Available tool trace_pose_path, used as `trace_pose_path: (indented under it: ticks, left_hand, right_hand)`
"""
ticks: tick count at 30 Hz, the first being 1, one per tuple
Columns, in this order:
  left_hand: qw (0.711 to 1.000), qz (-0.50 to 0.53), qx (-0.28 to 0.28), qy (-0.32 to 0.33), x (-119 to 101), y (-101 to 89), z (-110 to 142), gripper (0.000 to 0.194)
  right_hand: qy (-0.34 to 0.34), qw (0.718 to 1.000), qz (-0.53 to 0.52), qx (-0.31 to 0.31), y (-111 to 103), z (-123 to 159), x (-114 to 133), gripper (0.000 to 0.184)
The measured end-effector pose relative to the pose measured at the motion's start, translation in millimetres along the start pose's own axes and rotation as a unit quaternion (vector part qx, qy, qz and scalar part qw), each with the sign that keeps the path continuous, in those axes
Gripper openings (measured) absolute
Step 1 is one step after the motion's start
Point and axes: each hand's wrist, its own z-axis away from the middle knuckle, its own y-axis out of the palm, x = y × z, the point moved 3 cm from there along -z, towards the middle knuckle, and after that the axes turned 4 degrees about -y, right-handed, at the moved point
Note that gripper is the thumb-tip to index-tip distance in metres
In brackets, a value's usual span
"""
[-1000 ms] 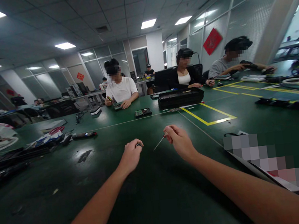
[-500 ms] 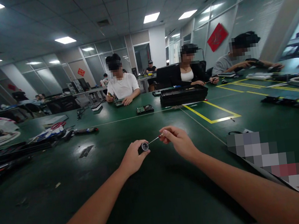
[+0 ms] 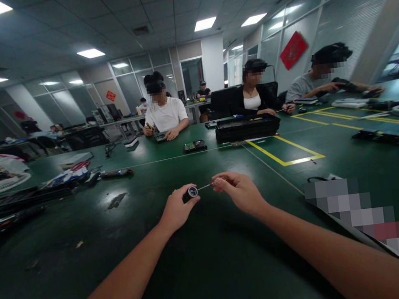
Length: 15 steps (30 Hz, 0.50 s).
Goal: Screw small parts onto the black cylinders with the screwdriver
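Observation:
My left hand (image 3: 175,211) is closed around a short black cylinder (image 3: 192,192) with a silvery ring at its round open end. That end is turned toward me. Just to the right, my right hand (image 3: 242,191) pinches a thin screwdriver (image 3: 205,186) with a bit of red at its handle. The metal shaft points left and its tip meets the cylinder near the rim; I cannot tell whether it is inside or only touching. Both hands are above the green table (image 3: 205,264). My fingers hide most of the screwdriver's handle and the cylinder's far side.
Beyond my hands lie a circuit board device (image 3: 195,146) and a long black box (image 3: 248,127). Tools and cables (image 3: 76,173) are heaped at the left, near a dark screwdriver-like tool (image 3: 116,174). Yellow tape (image 3: 303,160) marks the right side. Several co-workers sit across the table.
The black cylinder has tilted a little in my left hand, its ringed end rising slightly. The screwdriver has shifted slightly and lies flatter. My view has moved slightly.

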Motion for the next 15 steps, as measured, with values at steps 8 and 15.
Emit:
trace_pose_path:
  ticks: [8,15]
  left_hand:
    - [1.000,-0.019,0.009,0.006,-2,-0.4,2,0.037]
    - [0.998,-0.051,0.031,0.019,-7,0.6,4,0.036]
  right_hand:
    - [0.002,0.986,0.163,-0.036,-3,2,12,0.040]
    - [-0.040,0.986,0.162,0.000,-3,1,16,0.025]
